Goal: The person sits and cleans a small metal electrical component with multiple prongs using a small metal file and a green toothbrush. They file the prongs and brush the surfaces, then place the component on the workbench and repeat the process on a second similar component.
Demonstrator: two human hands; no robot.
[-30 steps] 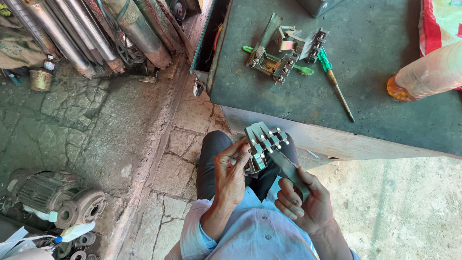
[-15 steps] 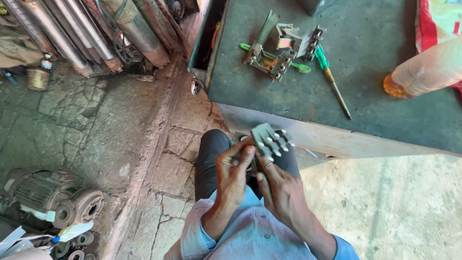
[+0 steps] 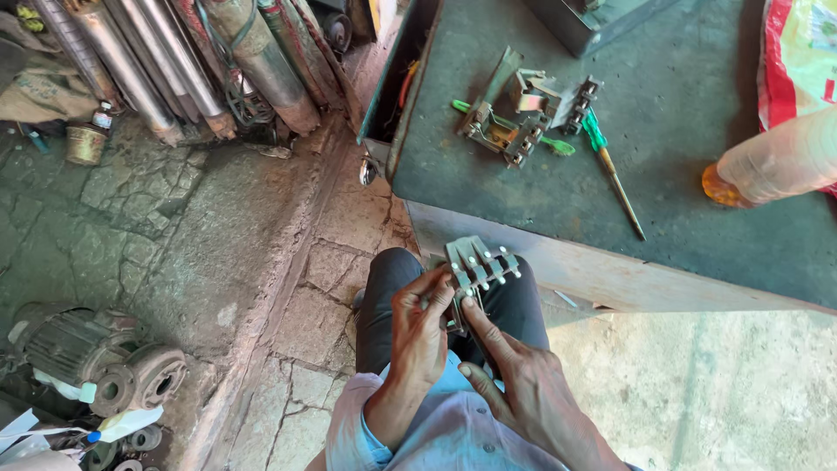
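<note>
I hold the metal part [image 3: 477, 267] over my lap, just below the edge of the green table [image 3: 697, 201]. My left hand [image 3: 417, 327] is closed around its lower end; my right hand [image 3: 514, 375] presses a finger against it, perhaps pinching, though my fingers hide that. On the table lie more parts [image 3: 523, 113] beside a screwdriver [image 3: 612, 173].

Both hands, left hand [image 3: 418, 336] and right hand [image 3: 519, 384], hold a metal contact block [image 3: 475, 266], apparently a switch part, over the lap beside the green bench [image 3: 680, 183].
</note>
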